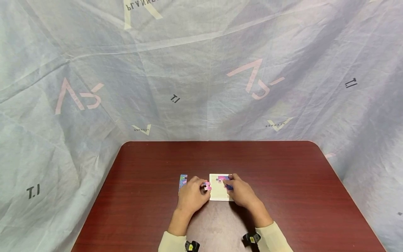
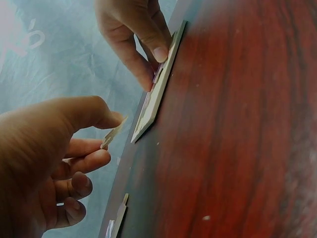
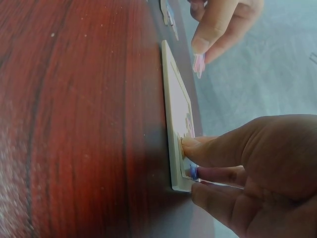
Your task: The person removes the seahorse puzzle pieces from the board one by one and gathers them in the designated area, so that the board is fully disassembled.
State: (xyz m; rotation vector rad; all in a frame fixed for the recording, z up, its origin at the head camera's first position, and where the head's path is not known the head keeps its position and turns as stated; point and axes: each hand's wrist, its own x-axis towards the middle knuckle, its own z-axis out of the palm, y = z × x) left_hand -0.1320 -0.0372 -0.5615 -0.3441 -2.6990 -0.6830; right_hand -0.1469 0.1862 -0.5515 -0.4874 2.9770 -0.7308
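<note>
**Two hands at a puzzle tray, one pink piece held at its edge**

Nearest are two cream sleeves (image 1: 272,238) and a black wrist strap (image 1: 252,239) at each wrist. The left hand (image 1: 190,197) pinches a pink puzzle piece (image 1: 207,186) between thumb and fingers, raised above the tabletop (image 1: 283,175) just beside the tray's left edge. The right hand (image 1: 242,192) bends over the tray's right side, thumb and fingertips touching the pieces there; whether it grips one or only presses, I cannot tell.

The pale, shallow tray (image 1: 220,200) lies flat. Inside, pink-and-blue pieces (image 1: 221,179) sit along the far side toward the right corner, with a dark blue piece (image 1: 230,187) under the right fingers; the left and near parts show bare base. A blue patterned piece (image 1: 183,181) lies left of the tray, partly behind the left hand.

Beyond the tabletop hangs grey cloth (image 1: 189,70), printed "T.I" and, upside down or mirrored, "PLANNER", among large pink and yellow lettering.
</note>
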